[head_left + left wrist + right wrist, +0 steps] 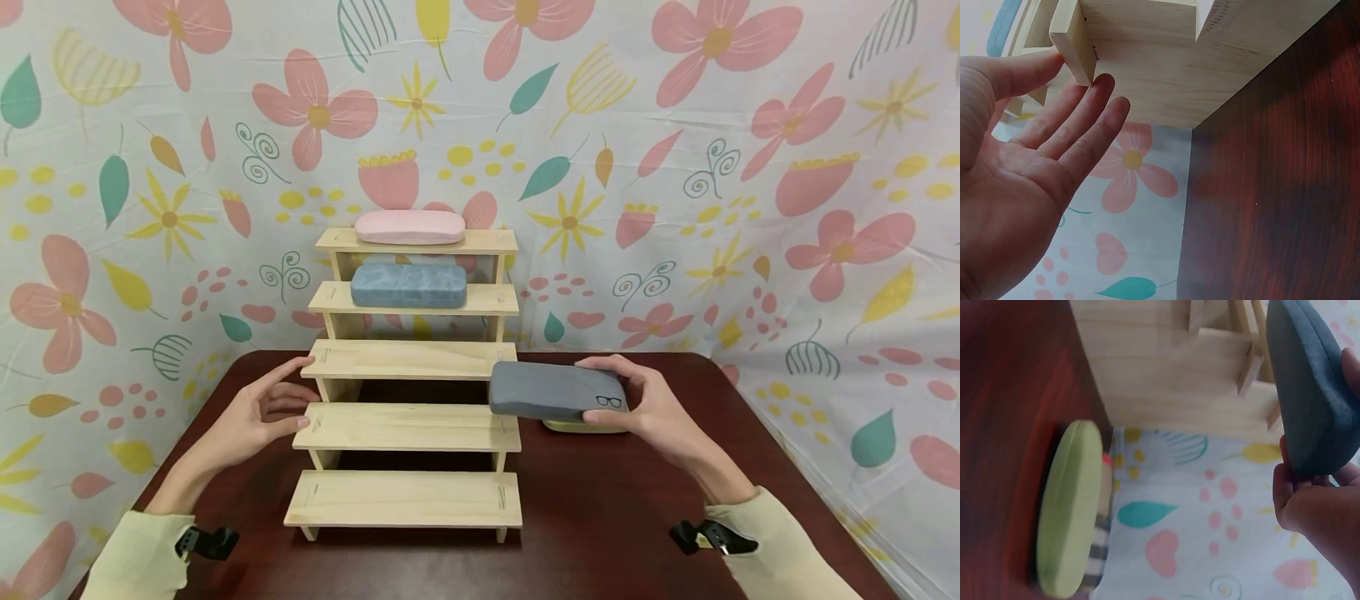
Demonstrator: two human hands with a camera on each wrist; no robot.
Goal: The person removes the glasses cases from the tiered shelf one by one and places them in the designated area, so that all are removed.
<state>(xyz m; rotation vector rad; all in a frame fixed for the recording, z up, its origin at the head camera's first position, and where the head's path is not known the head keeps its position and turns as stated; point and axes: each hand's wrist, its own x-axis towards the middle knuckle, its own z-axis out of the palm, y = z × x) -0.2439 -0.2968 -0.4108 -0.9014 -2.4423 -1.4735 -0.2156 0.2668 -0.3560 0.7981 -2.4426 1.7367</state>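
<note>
Materials: the stand (397, 498) was pale, bare wood with visible grain, stepped like a small staircase. The table (592, 517) was dark reddish-brown and wood-grained; the floral cloth (480, 117) behind was wrinkled. The pink case (410, 227) was smooth and round-ended, the blue case (408, 286) mottled and boxier, and the grey case (551, 390) matte with rounded edges (a small pair of glasses was printed at one corner).

Counts: five shelves, one stand, four clear cases. Pink sat on the top shelf, blue on the second. The green case (1067, 512), elongated and rounded, lay on the table right of the stand, with one striped item (1096, 553) partly hidden behind it.

Fingers: the right hand (660, 412) grasped the grey case by its right end, thumb opposite the fingers, holding it raised beside the stand's middle; contact with the shelves could not be told. The left hand (251, 417) was unclenched, fingers spread, thumb and index at the left ends of the fourth and third shelves.
</note>
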